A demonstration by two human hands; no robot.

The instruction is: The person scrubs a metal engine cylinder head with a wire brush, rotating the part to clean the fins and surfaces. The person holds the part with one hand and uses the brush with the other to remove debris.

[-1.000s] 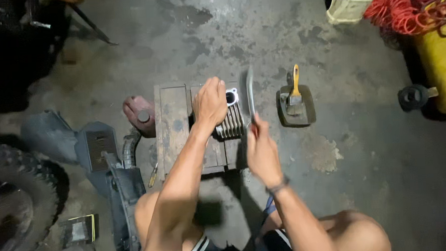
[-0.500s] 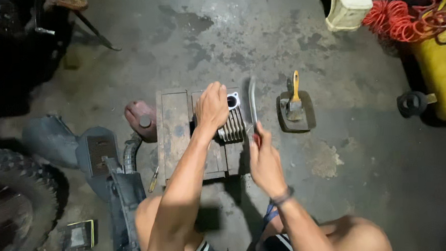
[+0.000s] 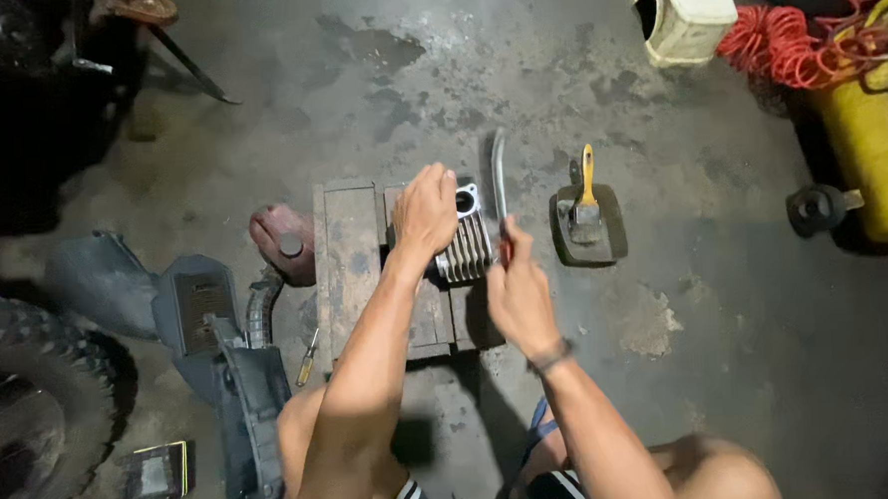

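One finned cylinder (image 3: 464, 241) lies on the wooden block (image 3: 349, 254), toward its far right corner, bore facing away. The left hand (image 3: 424, 208) presses down over its top, fingers curled around it. The right hand (image 3: 518, 294) is closed on the handle of a long blade (image 3: 499, 175), held upright just beside the cylinder's right edge. Judging by this, the step in hand is scraping or cleaning the cylinder face; the next stroke calls for a firm hold with the left and a flat, controlled blade angle. Off the block's right edge a brush (image 3: 585, 195) rests in a dark tray (image 3: 613, 234) on the floor. Beyond the left edge sit a foot (image 3: 282, 245) and a screwdriver (image 3: 307, 359); a tyre (image 3: 22, 418) lies farther left
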